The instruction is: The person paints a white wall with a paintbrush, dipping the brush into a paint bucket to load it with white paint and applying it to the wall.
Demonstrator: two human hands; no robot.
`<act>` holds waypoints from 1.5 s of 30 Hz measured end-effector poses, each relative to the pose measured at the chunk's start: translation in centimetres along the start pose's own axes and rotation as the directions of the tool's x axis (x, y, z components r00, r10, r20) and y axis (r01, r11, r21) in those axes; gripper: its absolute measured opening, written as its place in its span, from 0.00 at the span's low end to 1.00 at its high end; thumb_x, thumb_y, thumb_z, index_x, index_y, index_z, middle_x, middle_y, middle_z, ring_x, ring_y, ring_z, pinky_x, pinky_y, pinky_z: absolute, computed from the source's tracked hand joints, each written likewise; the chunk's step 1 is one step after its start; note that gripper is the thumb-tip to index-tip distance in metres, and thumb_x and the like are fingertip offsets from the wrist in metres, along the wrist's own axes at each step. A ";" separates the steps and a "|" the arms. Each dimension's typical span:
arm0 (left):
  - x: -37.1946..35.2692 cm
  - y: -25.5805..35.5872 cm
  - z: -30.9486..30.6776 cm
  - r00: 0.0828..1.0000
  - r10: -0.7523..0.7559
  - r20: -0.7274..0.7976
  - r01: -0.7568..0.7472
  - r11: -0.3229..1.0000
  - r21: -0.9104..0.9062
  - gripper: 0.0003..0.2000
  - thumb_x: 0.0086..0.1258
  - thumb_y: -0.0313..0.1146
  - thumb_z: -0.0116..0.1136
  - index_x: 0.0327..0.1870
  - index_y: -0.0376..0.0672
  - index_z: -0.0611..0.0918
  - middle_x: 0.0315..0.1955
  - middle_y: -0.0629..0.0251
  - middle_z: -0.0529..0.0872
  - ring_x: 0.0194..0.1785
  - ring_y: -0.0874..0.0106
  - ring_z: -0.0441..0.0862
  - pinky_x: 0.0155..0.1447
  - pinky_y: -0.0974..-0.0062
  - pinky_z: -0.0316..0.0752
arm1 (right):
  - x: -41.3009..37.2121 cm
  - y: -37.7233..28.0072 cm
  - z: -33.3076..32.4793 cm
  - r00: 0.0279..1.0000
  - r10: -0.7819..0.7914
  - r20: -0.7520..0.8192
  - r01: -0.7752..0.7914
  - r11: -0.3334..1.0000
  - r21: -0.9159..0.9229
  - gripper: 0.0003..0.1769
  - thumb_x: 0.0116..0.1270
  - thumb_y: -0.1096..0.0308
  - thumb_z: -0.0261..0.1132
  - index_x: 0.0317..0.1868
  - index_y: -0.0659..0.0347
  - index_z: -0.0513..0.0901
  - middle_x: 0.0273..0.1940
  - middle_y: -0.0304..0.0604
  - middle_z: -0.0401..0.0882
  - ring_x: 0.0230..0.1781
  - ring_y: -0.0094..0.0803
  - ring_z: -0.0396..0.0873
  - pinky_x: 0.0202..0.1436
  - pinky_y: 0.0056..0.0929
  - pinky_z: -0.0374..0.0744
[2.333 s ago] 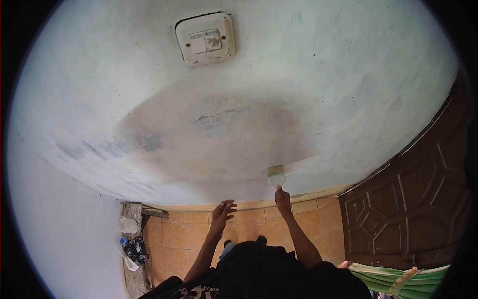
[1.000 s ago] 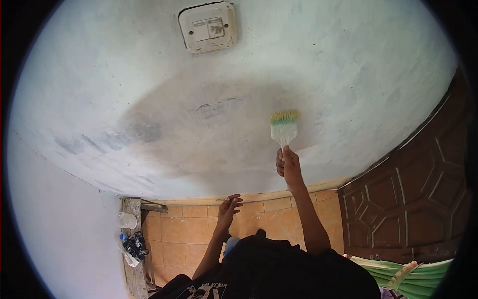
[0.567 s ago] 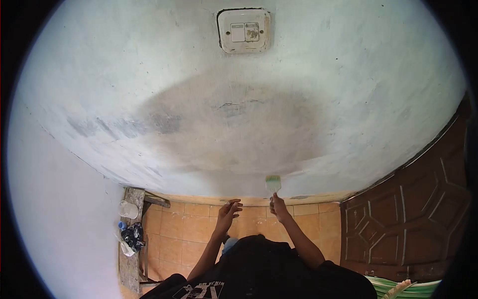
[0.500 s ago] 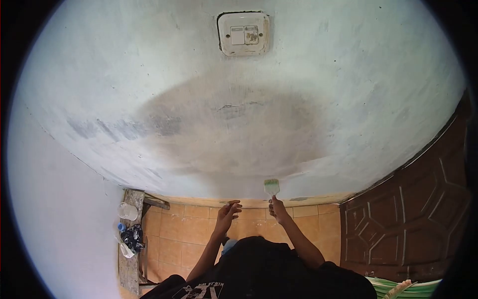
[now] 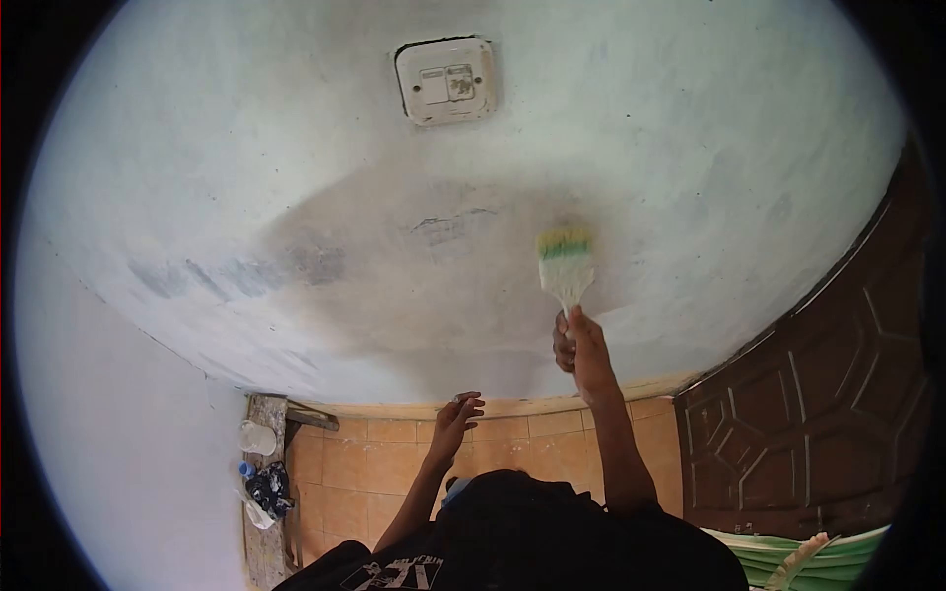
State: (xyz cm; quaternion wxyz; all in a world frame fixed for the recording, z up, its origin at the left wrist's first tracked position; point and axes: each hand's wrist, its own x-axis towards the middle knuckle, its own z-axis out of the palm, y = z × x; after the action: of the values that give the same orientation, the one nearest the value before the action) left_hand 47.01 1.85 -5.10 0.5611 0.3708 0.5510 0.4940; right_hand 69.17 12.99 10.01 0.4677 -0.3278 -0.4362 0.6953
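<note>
My right hand (image 5: 581, 350) is wrapped round the handle of a paintbrush (image 5: 568, 266), a flat one with a whitish handle and green-and-yellow bristles. The bristles point up and overlap the shaded patch of the pale wall (image 5: 690, 236). Low in front of my body, my left hand (image 5: 456, 419) holds nothing, its fingers loosely bent and apart. A white switch plate (image 5: 446, 82) with two rockers is set in the wall above. Dark grey smears and a small crack mark the wall's surface.
At the left stands a worn wooden bench (image 5: 264, 547) carrying a white tub (image 5: 257, 437), a black plastic bag (image 5: 269, 491) and a blue-capped item (image 5: 245, 470). A brown panelled door (image 5: 808, 414) is on the right, with green striped cloth (image 5: 838, 559) below it. Orange tiles (image 5: 389, 478) cover the floor.
My right hand has raised the paintbrush from low by the wall's base up to the shaded patch. My left hand stays about where it was. The view has tilted slightly.
</note>
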 end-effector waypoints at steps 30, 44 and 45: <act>-1.0 -0.5 0.7 0.999 0.025 -0.030 -0.026 0.999 -0.030 0.17 0.77 0.45 0.51 0.57 0.44 0.79 0.46 0.65 0.84 0.49 0.74 0.80 0.52 0.73 0.74 | 0.7 5.0 -0.8 0.992 0.037 -0.120 -0.050 0.992 -0.113 0.23 0.77 0.43 0.47 0.30 0.51 0.67 0.16 0.24 0.53 0.12 0.13 0.50 0.15 0.17 0.50; -2.0 -0.4 -3.9 0.986 0.026 -0.165 -0.032 0.999 -0.035 0.17 0.77 0.43 0.49 0.58 0.42 0.77 0.48 0.63 0.82 0.51 0.71 0.79 0.53 0.70 0.74 | -3.1 20.2 -3.8 0.898 0.408 -0.166 -0.429 0.895 -0.118 0.23 0.77 0.42 0.46 0.30 0.50 0.69 0.17 0.23 0.55 0.13 0.14 0.51 0.15 0.18 0.52; -2.2 -0.1 -4.5 0.984 0.030 -0.176 -0.037 0.999 -0.040 0.17 0.77 0.43 0.49 0.58 0.42 0.77 0.48 0.63 0.82 0.51 0.71 0.79 0.53 0.70 0.74 | -3.2 20.5 -3.2 0.897 0.415 -0.154 -0.434 0.892 -0.123 0.23 0.77 0.42 0.46 0.30 0.50 0.69 0.17 0.23 0.55 0.13 0.14 0.51 0.16 0.18 0.52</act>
State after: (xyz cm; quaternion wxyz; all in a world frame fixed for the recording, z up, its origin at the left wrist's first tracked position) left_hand 42.83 -0.86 -5.21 0.5100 0.3229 0.5811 0.5458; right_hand 65.57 7.21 -9.90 0.3037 -0.4928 -0.3767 0.7232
